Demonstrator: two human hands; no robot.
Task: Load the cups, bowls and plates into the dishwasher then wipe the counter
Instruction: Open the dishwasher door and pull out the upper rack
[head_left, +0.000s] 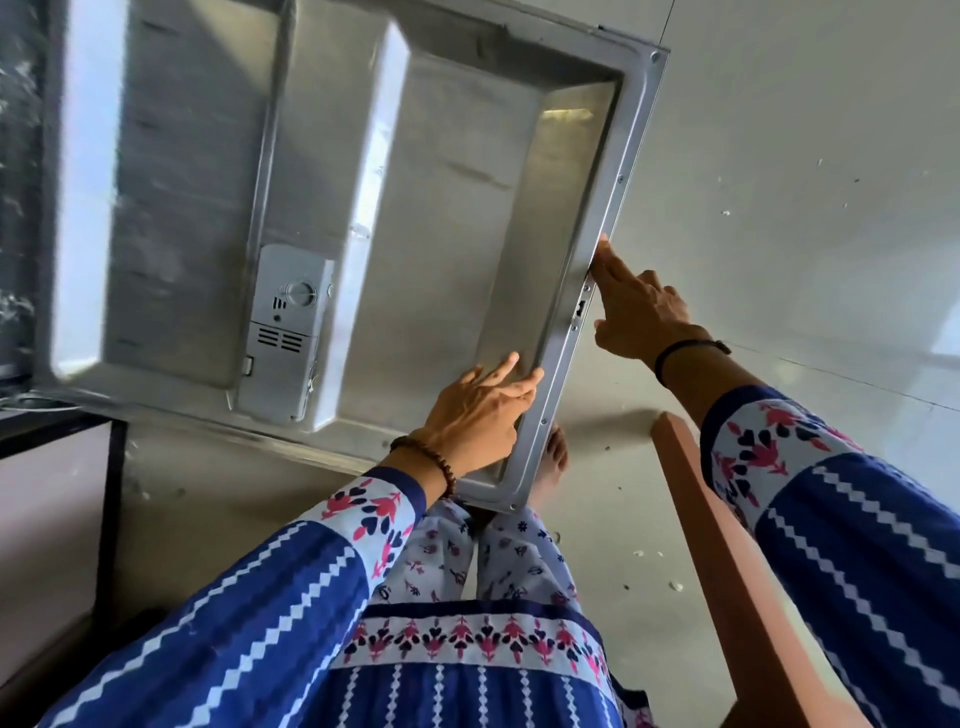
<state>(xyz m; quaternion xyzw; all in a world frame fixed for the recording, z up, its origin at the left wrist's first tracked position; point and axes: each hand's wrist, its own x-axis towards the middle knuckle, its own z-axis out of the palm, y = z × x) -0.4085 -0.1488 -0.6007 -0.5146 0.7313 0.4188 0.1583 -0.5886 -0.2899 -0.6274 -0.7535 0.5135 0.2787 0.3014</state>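
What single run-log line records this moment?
grey metal dishwasher door: open | left hand: resting on rim | right hand: touching outer edge

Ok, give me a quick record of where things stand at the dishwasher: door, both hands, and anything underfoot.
door: dishwasher door open, inner steel face toward the camera
dispenser: detergent dispenser on that inner face
left hand: left hand rests over the door's free rim, fingers fairly straight
right hand: right hand lies along the outer side of the same rim, beside the latch
load: none in view
floor: floor pale, with small white scraps scattered
foot: bare foot below the door's corner
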